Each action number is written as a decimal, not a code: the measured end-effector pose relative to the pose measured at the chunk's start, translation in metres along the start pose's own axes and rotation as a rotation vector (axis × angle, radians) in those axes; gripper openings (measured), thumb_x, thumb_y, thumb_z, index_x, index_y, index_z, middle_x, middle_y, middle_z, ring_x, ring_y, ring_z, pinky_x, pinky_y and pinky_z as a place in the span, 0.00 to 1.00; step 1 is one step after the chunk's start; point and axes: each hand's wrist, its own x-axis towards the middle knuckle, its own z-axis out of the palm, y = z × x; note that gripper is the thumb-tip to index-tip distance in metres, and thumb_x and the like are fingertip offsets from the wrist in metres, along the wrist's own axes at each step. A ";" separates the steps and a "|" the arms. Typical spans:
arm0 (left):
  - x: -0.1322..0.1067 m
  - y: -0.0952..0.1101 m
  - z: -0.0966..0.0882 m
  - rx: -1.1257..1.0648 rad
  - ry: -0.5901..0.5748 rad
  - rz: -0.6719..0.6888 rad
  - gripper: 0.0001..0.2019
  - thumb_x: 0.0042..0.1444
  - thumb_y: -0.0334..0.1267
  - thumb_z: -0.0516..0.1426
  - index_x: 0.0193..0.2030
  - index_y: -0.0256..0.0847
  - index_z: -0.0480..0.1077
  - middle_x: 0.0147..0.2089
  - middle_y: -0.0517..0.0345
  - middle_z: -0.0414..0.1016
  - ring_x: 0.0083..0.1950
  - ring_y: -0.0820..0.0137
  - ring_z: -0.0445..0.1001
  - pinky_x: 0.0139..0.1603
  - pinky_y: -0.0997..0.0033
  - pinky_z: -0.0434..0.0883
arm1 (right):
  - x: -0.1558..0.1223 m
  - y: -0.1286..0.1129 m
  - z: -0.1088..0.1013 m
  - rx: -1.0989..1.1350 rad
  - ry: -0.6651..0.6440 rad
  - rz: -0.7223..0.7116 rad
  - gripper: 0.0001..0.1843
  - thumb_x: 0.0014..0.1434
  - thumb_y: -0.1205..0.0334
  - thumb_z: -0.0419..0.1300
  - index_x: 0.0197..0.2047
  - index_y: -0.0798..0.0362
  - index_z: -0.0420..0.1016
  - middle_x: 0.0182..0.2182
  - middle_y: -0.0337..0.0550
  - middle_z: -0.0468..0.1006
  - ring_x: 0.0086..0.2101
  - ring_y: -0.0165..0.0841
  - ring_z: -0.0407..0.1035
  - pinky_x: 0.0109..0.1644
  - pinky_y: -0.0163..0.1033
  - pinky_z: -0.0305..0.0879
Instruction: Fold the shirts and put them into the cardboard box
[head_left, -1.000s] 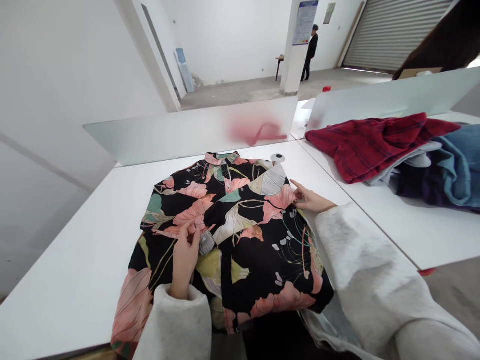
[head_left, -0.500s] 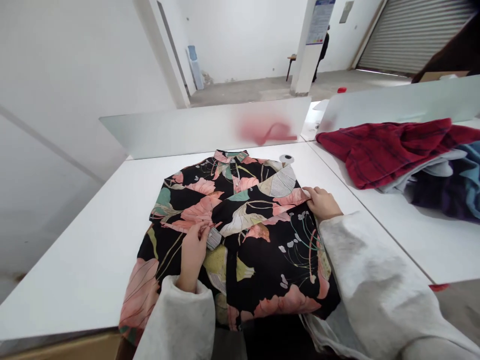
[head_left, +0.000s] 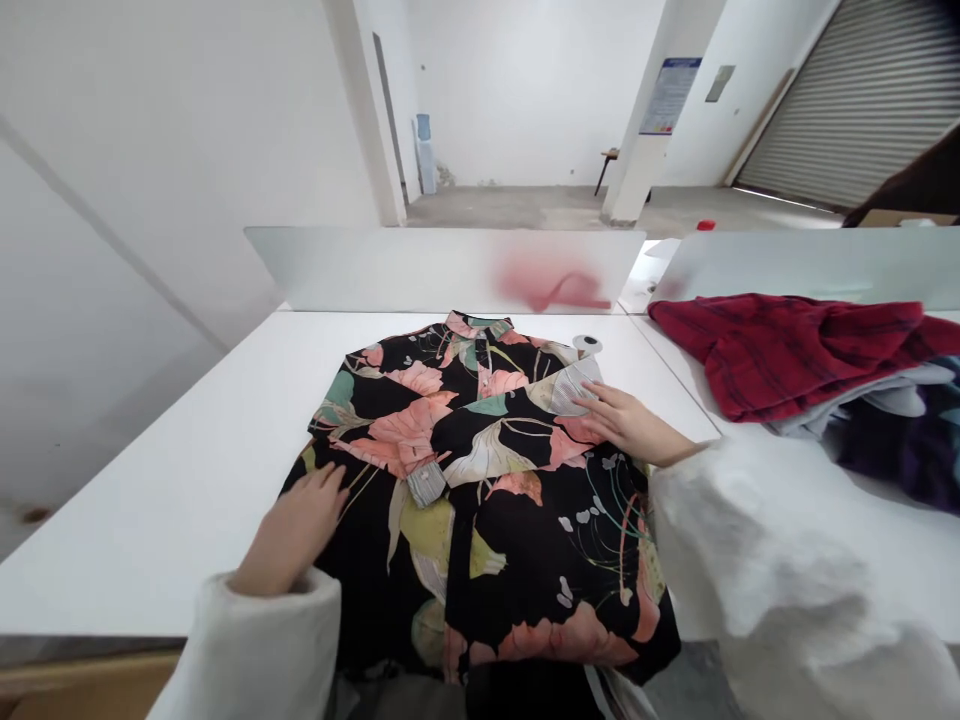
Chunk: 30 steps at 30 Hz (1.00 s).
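Note:
A black floral shirt (head_left: 495,520) lies front up on the white table (head_left: 187,480), collar toward the far side. Both of its sleeves are folded across the chest, and one striped cuff (head_left: 427,484) rests near the middle. My right hand (head_left: 626,420) lies flat with fingers spread on the folded sleeve at the shirt's right side. At the left edge, my left hand (head_left: 300,525) is over the shirt body with its fingers stretched out, slightly blurred. Neither hand grips the cloth. The shirt's hem hangs by the table's near edge.
A red plaid garment (head_left: 810,350) lies over grey and dark clothes on the right. A frosted panel (head_left: 420,270) runs along the table's back edge. A round white-and-black item (head_left: 588,344) sits beside the shirt's shoulder. At lower left is a cardboard box (head_left: 97,685).
My left hand has let go near the cuff and moved left to the shirt's edge. The right hand has released its pinch and now lies flat on the sleeve. The view has shifted.

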 end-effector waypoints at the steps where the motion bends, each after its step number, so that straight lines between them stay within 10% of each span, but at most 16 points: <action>1: 0.003 -0.011 0.000 0.025 -0.003 0.003 0.21 0.59 0.31 0.44 0.55 0.30 0.67 0.57 0.38 0.69 0.58 0.55 0.68 0.59 0.55 0.63 | 0.015 -0.010 0.007 -0.009 -0.021 -0.057 0.23 0.65 0.52 0.48 0.59 0.53 0.68 0.61 0.55 0.62 0.60 0.45 0.57 0.61 0.55 0.58; 7: 0.028 -0.039 0.002 0.032 0.084 -0.028 0.27 0.49 0.24 0.47 0.58 0.35 0.65 0.61 0.41 0.66 0.57 0.54 0.66 0.57 0.54 0.65 | 0.073 -0.087 0.071 -0.029 -0.045 -0.277 0.24 0.67 0.54 0.45 0.62 0.52 0.64 0.62 0.51 0.62 0.62 0.44 0.52 0.64 0.58 0.49; 11: 0.030 -0.048 -0.003 0.035 0.031 -0.227 0.27 0.55 0.26 0.44 0.62 0.41 0.60 0.63 0.44 0.63 0.54 0.56 0.67 0.49 0.57 0.69 | 0.072 -0.096 0.097 -0.031 -0.082 -0.256 0.27 0.67 0.50 0.44 0.67 0.49 0.55 0.66 0.51 0.54 0.65 0.46 0.46 0.63 0.60 0.48; 15: 0.020 -0.049 -0.008 0.146 -0.052 -0.331 0.28 0.51 0.30 0.51 0.62 0.39 0.58 0.61 0.41 0.62 0.54 0.51 0.66 0.45 0.55 0.69 | 0.070 -0.088 0.098 -0.032 -0.095 -0.254 0.28 0.67 0.49 0.42 0.67 0.48 0.54 0.66 0.51 0.51 0.65 0.46 0.44 0.64 0.59 0.47; 22: 0.040 -0.030 0.005 0.055 0.098 0.022 0.21 0.56 0.25 0.43 0.52 0.36 0.68 0.54 0.43 0.69 0.56 0.60 0.67 0.58 0.61 0.63 | 0.070 -0.091 0.095 -0.049 -0.110 -0.236 0.28 0.68 0.49 0.41 0.67 0.49 0.55 0.66 0.51 0.52 0.65 0.47 0.45 0.63 0.59 0.48; 30: 0.074 -0.049 0.017 0.038 0.078 0.043 0.19 0.59 0.35 0.44 0.50 0.35 0.70 0.54 0.39 0.71 0.60 0.56 0.64 0.59 0.55 0.61 | 0.070 -0.090 0.094 -0.031 -0.099 -0.240 0.28 0.68 0.49 0.40 0.67 0.49 0.55 0.66 0.51 0.52 0.65 0.47 0.43 0.63 0.58 0.48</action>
